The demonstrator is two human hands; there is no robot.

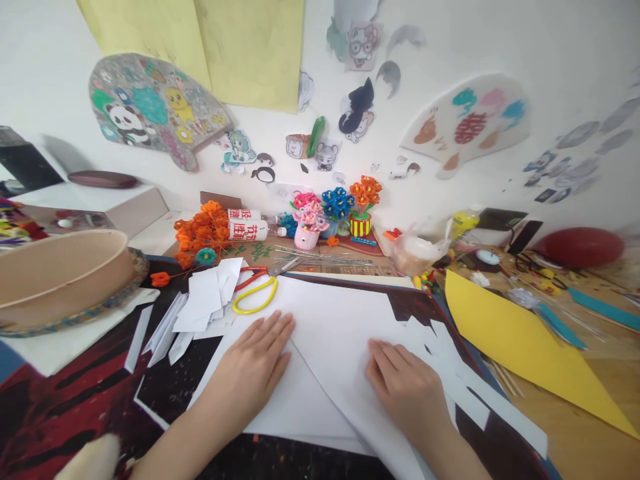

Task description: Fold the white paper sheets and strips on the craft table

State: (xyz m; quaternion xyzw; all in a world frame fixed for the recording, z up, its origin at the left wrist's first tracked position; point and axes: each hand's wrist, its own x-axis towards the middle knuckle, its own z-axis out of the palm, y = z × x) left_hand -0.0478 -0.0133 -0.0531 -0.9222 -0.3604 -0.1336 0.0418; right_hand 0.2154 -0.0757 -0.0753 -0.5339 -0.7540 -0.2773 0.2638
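A large white sheet of paper [340, 313] lies in front of me, with a flap folded across it along a slanting edge. My left hand [260, 360] is flat on the sheet left of that edge, fingers stretched out. On the flap at the right rests my right hand [405, 380], its fingers curled and pressed together against the paper; the fingertips are partly hidden. Scissors [257, 293] with one red and one yellow handle lie just beyond my left hand. A pile of small white paper pieces [207, 300] is left of them. Cut paper strips [480, 393] lie beside my right hand.
A round wooden tub [65, 273] stands at the left. Along the wall are orange pipe-cleaner flowers [203, 230], labelled bottles [250, 230] and small flower pots [307, 233]. Yellow paper [530, 353] lies on the right, near a plastic cup [415, 253]. Dark patterned cloth [60, 400] covers the table.
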